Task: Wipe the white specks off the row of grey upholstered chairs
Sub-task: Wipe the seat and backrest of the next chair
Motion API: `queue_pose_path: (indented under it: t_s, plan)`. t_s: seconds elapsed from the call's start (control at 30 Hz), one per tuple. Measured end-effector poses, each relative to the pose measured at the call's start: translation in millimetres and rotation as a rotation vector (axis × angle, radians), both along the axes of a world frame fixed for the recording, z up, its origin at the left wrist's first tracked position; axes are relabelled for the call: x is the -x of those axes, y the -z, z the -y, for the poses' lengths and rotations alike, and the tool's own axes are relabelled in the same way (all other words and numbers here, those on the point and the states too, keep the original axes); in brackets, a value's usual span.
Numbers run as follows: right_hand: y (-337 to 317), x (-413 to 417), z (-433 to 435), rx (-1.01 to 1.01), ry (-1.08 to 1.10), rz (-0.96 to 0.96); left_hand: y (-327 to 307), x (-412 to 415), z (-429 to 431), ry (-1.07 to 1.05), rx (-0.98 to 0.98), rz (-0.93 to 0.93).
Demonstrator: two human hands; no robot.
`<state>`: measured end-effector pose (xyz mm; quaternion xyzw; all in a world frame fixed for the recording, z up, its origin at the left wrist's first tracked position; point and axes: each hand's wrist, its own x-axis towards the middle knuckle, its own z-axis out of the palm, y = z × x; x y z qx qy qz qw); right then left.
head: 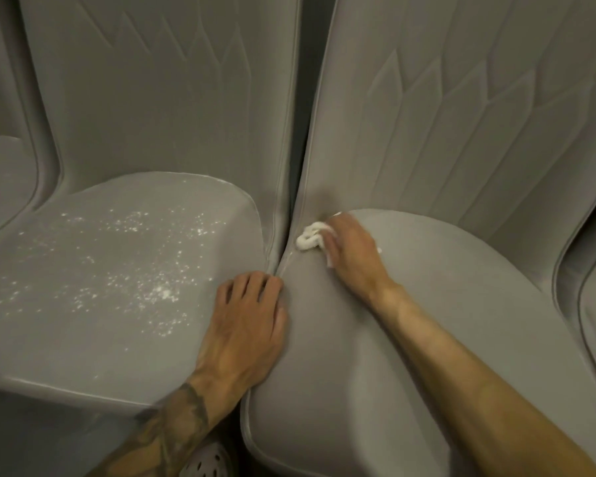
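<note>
Wiping right chair (444, 321), back-left corner; left chair (83, 339) seat speckled. Left hand (245, 321) relaxed, braces, holds nothing. Right hand (353, 249) fingers (338, 226) pinch tissue wad (308, 237): soft, light, probably tears, so press flat. White specks (159, 290) look powdery.

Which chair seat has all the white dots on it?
The left chair seat, under the left hand. It is sprinkled with white specks; the right chair seat looks plain grey.
</note>
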<state>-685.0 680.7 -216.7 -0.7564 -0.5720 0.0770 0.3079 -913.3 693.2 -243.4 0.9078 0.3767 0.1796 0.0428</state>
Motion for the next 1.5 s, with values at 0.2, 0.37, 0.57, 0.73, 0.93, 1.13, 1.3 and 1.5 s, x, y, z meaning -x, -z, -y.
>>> queue_pose_path:
  t_s: [0.2,0.37,0.57,0.73,0.93,1.13,1.3,1.5]
  plan:
    - [-7.0,26.9,15.0,-0.041,-0.232,0.033,-2.9,-1.7,0.9,-0.005,0.043,-0.049]
    - [0.6,35.8,22.4,-0.042,-0.254,0.004,-5.6,0.5,2.7,-0.002,0.044,-0.020]
    - [-2.4,-44.8,45.3,-0.003,0.043,0.037,-7.8,-0.2,-2.4,0.037,-0.004,-0.018]
    - [-3.0,-117.3,107.2,0.028,0.440,0.065,-13.8,-21.5,-21.9,0.070,-0.050,-0.005]
    - [-4.9,-63.5,104.3,-0.068,0.439,-0.013,-21.2,-62.4,-45.9,0.132,-0.042,0.089]
    - [-0.4,-33.3,52.2,-0.032,0.184,-0.049,-42.0,-106.6,-75.6,0.151,-0.121,0.236]
    - [-22.4,-77.1,41.3,-0.252,0.314,0.004,-79.8,-151.4,-103.0,0.135,-0.299,0.390]
    - [-70.4,-137.1,38.3,-0.490,0.353,0.264,-131.9,-195.4,-142.5,0.166,-0.438,0.562]
